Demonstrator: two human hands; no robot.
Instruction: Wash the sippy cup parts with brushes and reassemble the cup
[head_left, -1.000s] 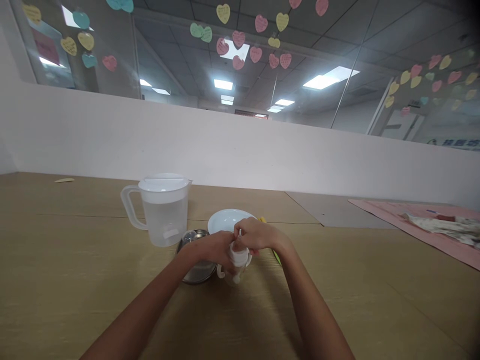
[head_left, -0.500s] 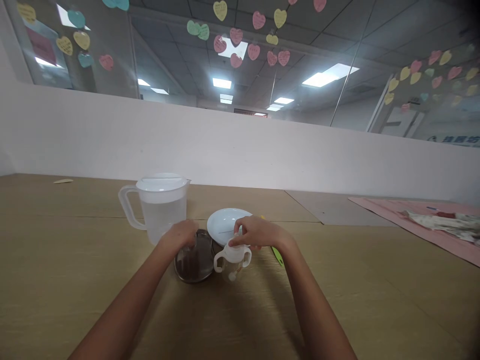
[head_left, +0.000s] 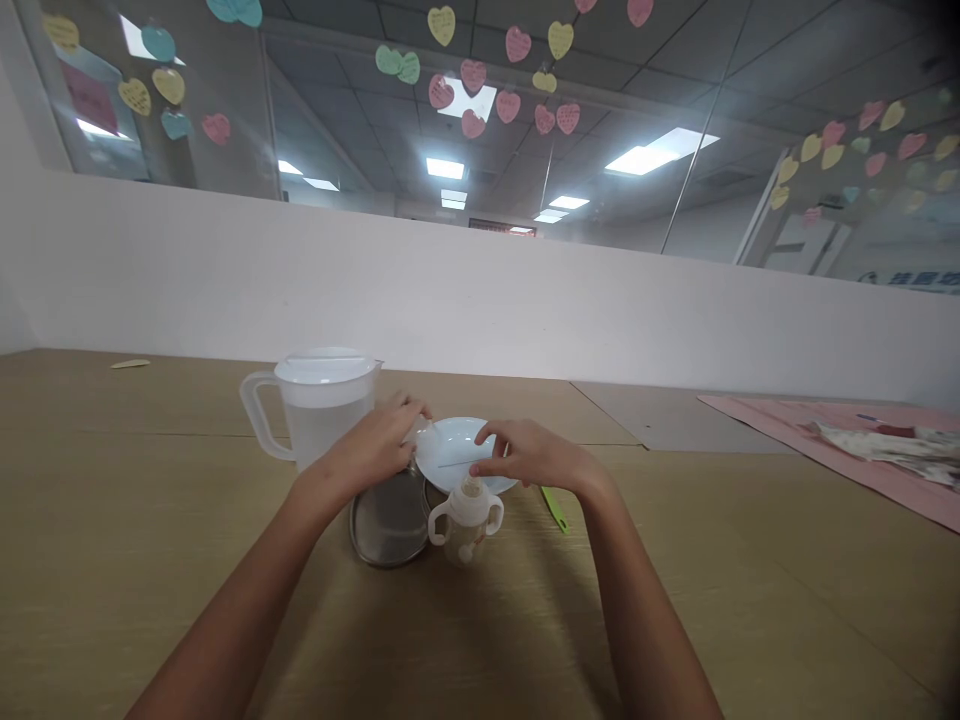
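A small baby bottle [head_left: 465, 522] with two white handles and a bare teat stands on the wooden table [head_left: 675, 600]. My right hand [head_left: 531, 456] hovers just above the teat, fingers apart, holding nothing. My left hand [head_left: 373, 446] reaches over the round steel dish [head_left: 388, 525], with its fingertips at the left rim of the white plate [head_left: 465, 452]. The fingers are curled, and I cannot see whether they hold anything. A clear water jug [head_left: 319, 408] with a white lid stands just behind the left hand.
A green utensil [head_left: 554, 508] lies right of the bottle. A pink mat [head_left: 825, 450] with crumpled cloth [head_left: 892, 440] lies at the far right. A low white partition [head_left: 525, 300] runs behind the table, with glass and paper hearts above it.
Both hands have left the bottle. The left hand went from the bottle to the steel dish, then up toward the plate's rim. The right hand lifted off, baring the teat.
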